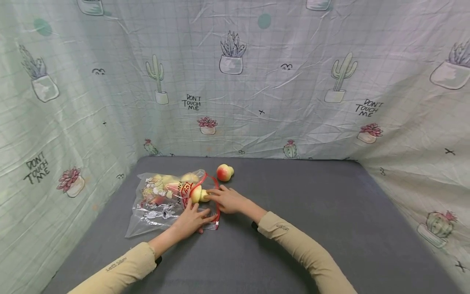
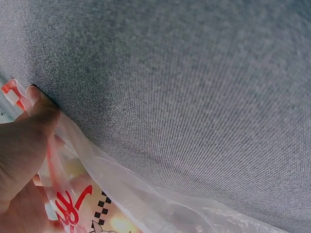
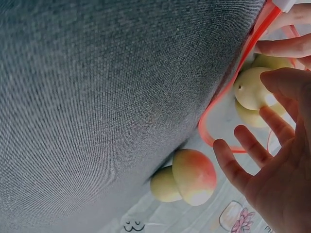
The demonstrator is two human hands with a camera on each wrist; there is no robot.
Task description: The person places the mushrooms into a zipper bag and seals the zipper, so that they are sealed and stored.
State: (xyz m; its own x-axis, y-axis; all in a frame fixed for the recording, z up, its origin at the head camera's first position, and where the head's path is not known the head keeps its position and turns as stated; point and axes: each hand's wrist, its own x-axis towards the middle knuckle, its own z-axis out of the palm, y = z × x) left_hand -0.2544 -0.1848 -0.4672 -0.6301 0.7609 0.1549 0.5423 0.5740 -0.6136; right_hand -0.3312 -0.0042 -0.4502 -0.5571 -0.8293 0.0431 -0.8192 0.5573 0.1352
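A clear plastic bag (image 1: 154,208) with a red-edged mouth and printed pictures lies on its side at the left of the table, with several yellow-and-red fruits inside. My left hand (image 1: 189,222) pinches the bag's near edge by its mouth, thumb below, as the left wrist view shows. My right hand (image 1: 229,200) reaches into the mouth, its fingers spread and touching a pale yellow, knobbed fruit (image 3: 252,90) just inside. Another fruit (image 1: 225,172), a red-and-yellow ball with a smaller yellow knob, lies outside, beyond the bag's mouth.
The grey table (image 1: 312,204) extends to the right of the hands. Around its back and sides hangs a pale curtain (image 1: 264,130) printed with potted cacti and words.
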